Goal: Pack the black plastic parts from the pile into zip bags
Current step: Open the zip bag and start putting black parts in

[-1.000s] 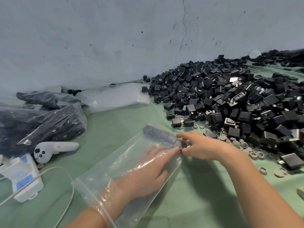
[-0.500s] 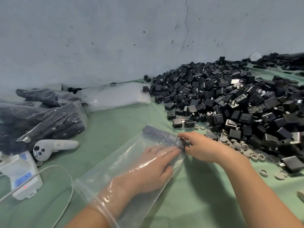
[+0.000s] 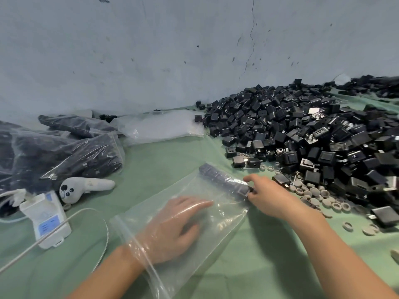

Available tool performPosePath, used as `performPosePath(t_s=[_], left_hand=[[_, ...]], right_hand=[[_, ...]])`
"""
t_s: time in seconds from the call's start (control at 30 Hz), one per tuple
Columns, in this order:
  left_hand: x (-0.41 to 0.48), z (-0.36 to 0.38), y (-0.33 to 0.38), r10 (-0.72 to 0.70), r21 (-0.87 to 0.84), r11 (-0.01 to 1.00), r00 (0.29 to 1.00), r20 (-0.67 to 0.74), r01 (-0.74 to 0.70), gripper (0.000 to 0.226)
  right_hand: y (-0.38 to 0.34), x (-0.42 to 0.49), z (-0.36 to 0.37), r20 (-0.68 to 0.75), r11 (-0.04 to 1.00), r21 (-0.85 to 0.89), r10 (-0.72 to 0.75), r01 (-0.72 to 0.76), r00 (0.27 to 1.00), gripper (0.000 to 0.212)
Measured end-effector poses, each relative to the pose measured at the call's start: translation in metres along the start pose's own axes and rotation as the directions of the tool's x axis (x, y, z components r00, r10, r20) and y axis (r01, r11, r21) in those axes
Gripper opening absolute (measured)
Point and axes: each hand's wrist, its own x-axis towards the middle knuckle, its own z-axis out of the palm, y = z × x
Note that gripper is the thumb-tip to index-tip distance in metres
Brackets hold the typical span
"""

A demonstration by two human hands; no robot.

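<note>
Black plastic parts (image 3: 222, 180) are lined in a row at the closed end of the zip bag (image 3: 226, 216), laid flat near the front edge of the green sheet (image 3: 172, 160), beside the pile (image 3: 302, 134) at its right edge. The left hand (image 3: 172, 227) is spread flat inside the bag, whose end is pinched round the row by the right hand (image 3: 267, 195). That pinch could be lost on the thin, slick, crinkled film, and the small, hard, boxy parts toppled out of line.

Your green sheet (image 3: 164, 165) carries: black parts pile (image 3: 302, 130) R, grey rings (image 3: 319, 197) at its near edge, zip bag (image 3: 224, 214) centre, filled bags (image 3: 64, 152) L, empty bag stack (image 3: 162, 128) at back, white controller (image 3: 86, 186) + white device (image 3: 46, 219) front-L.
</note>
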Motion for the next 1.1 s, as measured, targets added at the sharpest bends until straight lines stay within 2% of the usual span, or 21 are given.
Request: performPosePath(t_s=[0.07,0.13,0.2,0.27,0.33,0.4,0.5,0.57,0.67,0.73,0.8,0.9,1.0,1.1], left_hand=[[-0.013,-0.014,-0.003,-0.199,-0.176,0.967,0.977,-0.07,0.184,0.038],[-0.023,-0.031,-0.008,-0.431,-0.373,0.848,0.9,-0.068,0.377,0.028],[-0.033,-0.045,-0.017,-0.554,-0.376,0.792,0.825,-0.112,0.481,0.035],[-0.043,-0.058,-0.027,-0.695,-0.454,0.689,0.692,-0.195,0.564,0.035],[-0.05,-0.062,-0.036,-0.787,-0.616,0.567,0.579,-0.21,0.547,0.034],[-0.057,-0.065,-0.042,-0.832,-0.71,0.488,0.517,-0.202,0.507,0.032],[-0.063,-0.068,-0.043,-0.842,-0.747,0.487,0.47,-0.264,0.453,0.031],[-0.063,-0.067,-0.04,-0.821,-0.716,0.538,0.471,-0.324,0.445,0.031],[-0.065,-0.064,-0.038,-0.749,-0.582,0.655,0.515,-0.417,0.482,0.031],[-0.066,-0.063,-0.036,-0.686,-0.484,0.726,0.555,-0.47,0.488,0.03],[-0.063,-0.062,-0.032,-0.613,-0.37,0.789,0.594,-0.521,0.49,0.03],[-0.051,-0.055,-0.018,-0.481,-0.225,0.873,0.689,-0.542,0.432,0.032],[-0.03,-0.046,0.0,-0.384,-0.185,0.923,0.778,-0.497,0.337,0.034],[0.007,-0.034,0.019,-0.285,-0.12,0.958,0.864,-0.415,0.259,0.038]], right_hand=[[-0.004,-0.008,0.004,-0.038,0.999,-0.039,0.022,-0.024,0.999,0.044],[-0.008,-0.016,0.007,-0.075,0.997,-0.063,0.034,-0.039,0.997,0.044],[-0.011,-0.025,0.009,-0.098,0.996,-0.074,0.045,-0.052,0.994,0.044],[-0.014,-0.035,0.012,-0.105,0.994,-0.099,0.045,-0.055,0.993,0.043],[-0.015,-0.043,0.013,-0.094,0.992,-0.12,0.034,-0.045,0.995,0.041],[-0.015,-0.052,0.011,-0.067,0.992,-0.119,0.033,-0.04,0.997,0.043],[-0.01,-0.065,0.009,-0.059,0.996,-0.075,0.046,-0.05,0.997,0.055],[-0.006,-0.073,0.01,-0.106,0.999,-0.021,0.039,-0.041,0.994,0.06],[-0.001,-0.073,0.004,-0.25,0.999,0.041,0.017,-0.007,0.968,0.051],[0.004,-0.067,-0.002,-0.383,1.0,0.02,0.02,-0.014,0.924,0.044],[0.009,-0.06,-0.006,-0.467,0.995,-0.043,0.057,-0.087,0.882,0.042],[0.02,-0.05,-0.006,-0.399,0.978,-0.088,0.141,-0.191,0.906,0.047],[0.027,-0.038,-0.001,-0.288,0.979,-0.108,0.133,-0.17,0.948,0.056],[0.03,-0.026,0.004,-0.351,0.979,-0.152,0.072,-0.133,0.934,0.057]])
